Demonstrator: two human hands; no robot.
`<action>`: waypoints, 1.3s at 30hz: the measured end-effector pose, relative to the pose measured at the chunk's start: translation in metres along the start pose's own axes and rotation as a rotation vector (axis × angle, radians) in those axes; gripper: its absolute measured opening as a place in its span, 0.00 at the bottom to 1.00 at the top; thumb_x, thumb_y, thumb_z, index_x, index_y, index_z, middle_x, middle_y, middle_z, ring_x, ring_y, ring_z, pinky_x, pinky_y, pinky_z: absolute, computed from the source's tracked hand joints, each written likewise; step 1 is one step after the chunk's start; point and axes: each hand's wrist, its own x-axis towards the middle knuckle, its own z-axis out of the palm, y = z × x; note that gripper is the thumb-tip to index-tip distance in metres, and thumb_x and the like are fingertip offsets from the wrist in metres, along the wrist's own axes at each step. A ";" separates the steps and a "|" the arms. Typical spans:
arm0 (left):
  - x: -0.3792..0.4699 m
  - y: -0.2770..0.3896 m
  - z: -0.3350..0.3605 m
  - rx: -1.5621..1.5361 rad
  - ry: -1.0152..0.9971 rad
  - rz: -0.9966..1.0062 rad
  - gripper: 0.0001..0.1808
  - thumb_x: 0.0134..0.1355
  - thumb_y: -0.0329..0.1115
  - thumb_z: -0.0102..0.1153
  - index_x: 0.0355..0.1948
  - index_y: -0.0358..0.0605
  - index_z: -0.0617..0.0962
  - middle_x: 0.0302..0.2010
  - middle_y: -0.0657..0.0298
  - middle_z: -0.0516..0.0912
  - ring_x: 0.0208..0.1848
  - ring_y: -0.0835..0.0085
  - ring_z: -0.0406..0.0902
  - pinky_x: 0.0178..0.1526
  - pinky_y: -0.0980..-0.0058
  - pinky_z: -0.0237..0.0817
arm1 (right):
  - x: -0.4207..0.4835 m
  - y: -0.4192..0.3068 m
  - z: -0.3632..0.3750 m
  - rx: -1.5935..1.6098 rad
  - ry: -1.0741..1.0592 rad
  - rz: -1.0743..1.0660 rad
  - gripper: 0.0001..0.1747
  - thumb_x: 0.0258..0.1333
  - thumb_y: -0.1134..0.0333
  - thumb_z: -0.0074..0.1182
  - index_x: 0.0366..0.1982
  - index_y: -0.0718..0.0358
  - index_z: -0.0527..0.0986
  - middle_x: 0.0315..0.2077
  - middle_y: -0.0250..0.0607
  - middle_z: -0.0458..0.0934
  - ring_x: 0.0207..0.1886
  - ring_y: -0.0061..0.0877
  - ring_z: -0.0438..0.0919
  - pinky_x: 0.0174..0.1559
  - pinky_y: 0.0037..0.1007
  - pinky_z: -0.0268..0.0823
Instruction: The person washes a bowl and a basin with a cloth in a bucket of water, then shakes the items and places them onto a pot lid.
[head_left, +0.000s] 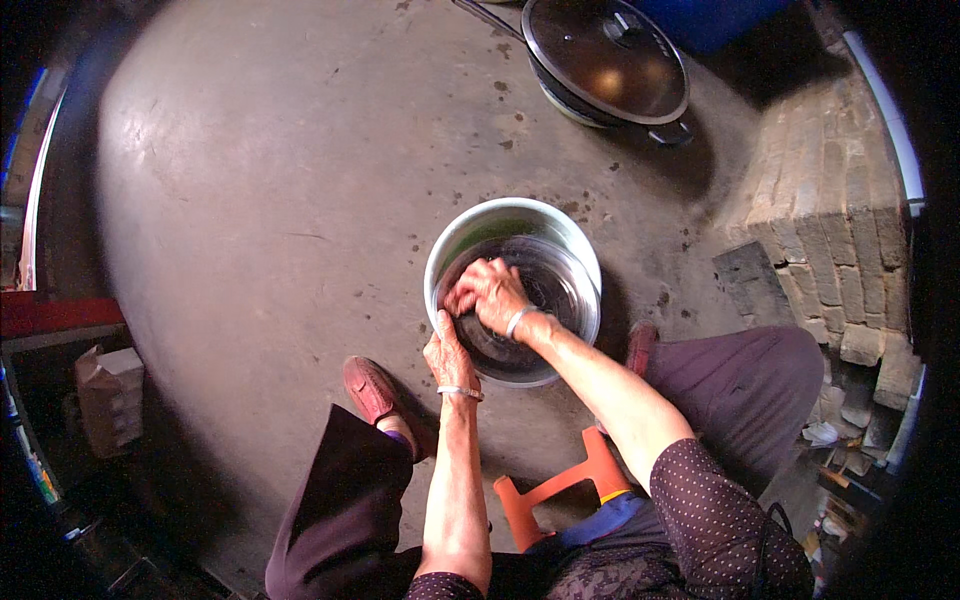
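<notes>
A round, pale metal basin (512, 208) stands on the floor between my feet. Its inside is dark and glossy with ring-shaped reflections; whether that is water or a bare bottom I cannot tell. My left hand (451, 361) grips the basin's near left side, thumb up at the rim and fingers hidden along the outer wall. Inside the basin is my right hand (491, 294), its bent fingers against the left inner wall. Those fingers are blurred, and anything they hold is hidden. Each wrist wears a silver-coloured bangle.
A lidded wok (607, 60) sits at the far right on a pale base. To the right rises a brick structure (825, 217) with a dark flat slab (752, 281) leaning by it. Beneath me is an orange-framed seat (559, 484). A cardboard box (111, 401) lies left. Dark spots mark the concrete floor (262, 187).
</notes>
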 end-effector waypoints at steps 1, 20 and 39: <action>0.000 -0.002 0.000 -0.002 -0.007 -0.002 0.23 0.58 0.48 0.47 0.29 0.32 0.75 0.21 0.70 0.73 0.24 0.82 0.65 0.26 0.82 0.58 | -0.009 -0.002 0.001 0.021 -0.033 -0.055 0.01 0.38 0.67 0.51 0.20 0.53 0.72 0.32 0.32 0.69 0.41 0.32 0.65 0.43 0.37 0.55; 0.001 0.016 -0.004 0.117 -0.155 0.442 0.19 0.41 0.17 0.41 0.36 0.37 0.75 0.26 0.66 0.78 0.27 0.82 0.70 0.32 0.83 0.62 | 0.006 -0.013 -0.076 0.234 0.428 0.062 0.09 0.39 0.76 0.55 0.23 0.63 0.66 0.15 0.38 0.73 0.20 0.22 0.74 0.24 0.24 0.65; -0.009 0.056 0.001 0.274 -0.344 0.640 0.20 0.40 0.18 0.42 0.38 0.35 0.75 0.22 0.71 0.74 0.25 0.85 0.65 0.30 0.85 0.59 | 0.062 -0.046 -0.139 -0.361 -0.017 -0.775 0.04 0.33 0.66 0.51 0.18 0.53 0.69 0.19 0.28 0.72 0.30 0.27 0.70 0.33 0.28 0.63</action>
